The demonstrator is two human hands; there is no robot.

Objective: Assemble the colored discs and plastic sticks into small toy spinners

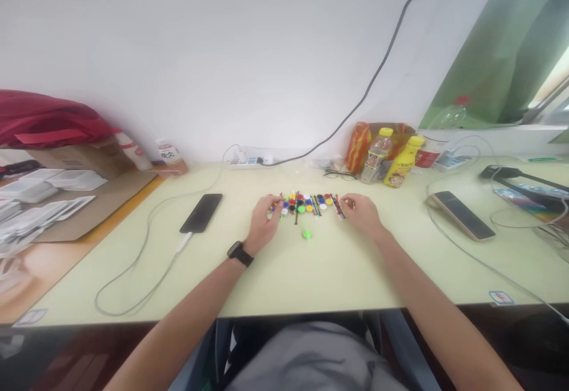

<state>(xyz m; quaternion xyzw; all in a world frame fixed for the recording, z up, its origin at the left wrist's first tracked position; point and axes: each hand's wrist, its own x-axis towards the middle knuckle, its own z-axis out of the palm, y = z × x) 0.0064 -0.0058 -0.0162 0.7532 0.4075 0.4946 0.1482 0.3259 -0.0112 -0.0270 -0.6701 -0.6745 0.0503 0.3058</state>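
Several small round discs (pixel 301 208) in red, yellow, blue, white, green and black lie in a tight row at the middle of the table. Thin coloured sticks (pixel 316 205) lie across and among them. At the row's left end is my left hand (pixel 265 220), thumb and fingers curled together; whatever they pinch is too small to make out. My right hand (pixel 361 213) has its fingers bent in at the right end, against or just beside more thin sticks (pixel 339 207). A bright green piece (pixel 307 234) lies alone in front of the row.
A black phone (pixel 201 213) on a white cable lies to the left. Drink bottles (pixel 403 162) and a red-yellow bag (pixel 357 147) stand at the back right. Further right rests a dark-topped device (pixel 463 215). A power strip (pixel 246 162) sits by the wall; cardboard (pixel 95 213) lies far left.
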